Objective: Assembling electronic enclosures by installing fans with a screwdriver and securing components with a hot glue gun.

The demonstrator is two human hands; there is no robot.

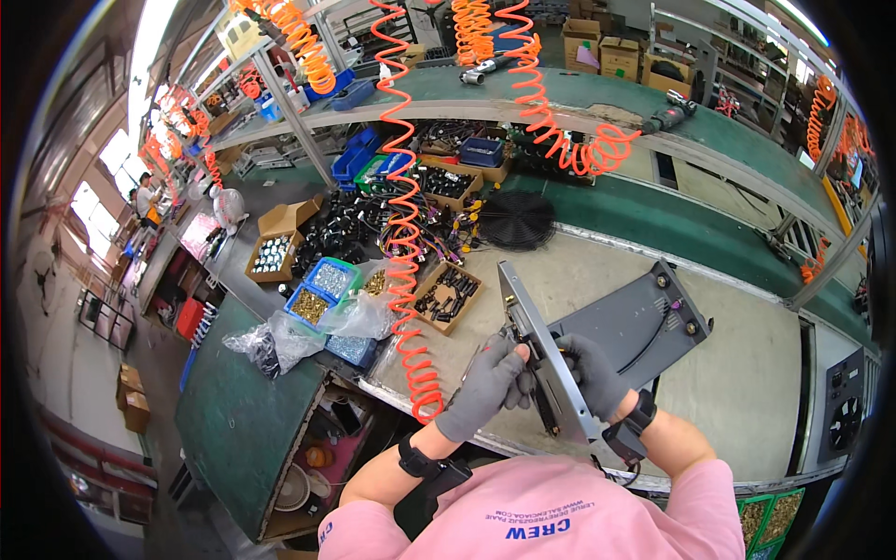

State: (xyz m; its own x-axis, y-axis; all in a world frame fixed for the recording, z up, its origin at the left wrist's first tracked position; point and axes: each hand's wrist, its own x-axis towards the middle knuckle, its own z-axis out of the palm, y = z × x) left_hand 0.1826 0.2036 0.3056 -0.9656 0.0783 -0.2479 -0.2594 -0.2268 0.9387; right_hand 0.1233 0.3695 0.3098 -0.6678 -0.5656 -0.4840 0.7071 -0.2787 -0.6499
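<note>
By the table's (728, 397) left edge, a hose (403, 243) hangs beside a box (469, 315). Left hand (481, 387) and right hand (597, 373), both curled, hold a tilted panel (553, 361) between them, near a plate (630, 322).

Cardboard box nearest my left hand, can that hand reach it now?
Probably: the red hose only skirts the box, leaving its near side free, though your left hand is occupied at the grey panel.

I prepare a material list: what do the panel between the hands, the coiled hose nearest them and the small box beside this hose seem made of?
Panel: probably metal, smooth grey finish, from its thin, straight edge; whether painted, I cannot tell.
Coiled hose: likely flexible plastic, glossy orange-red; springy coils.
Box: apparently cardboard; matte brown, thin walls.
</note>
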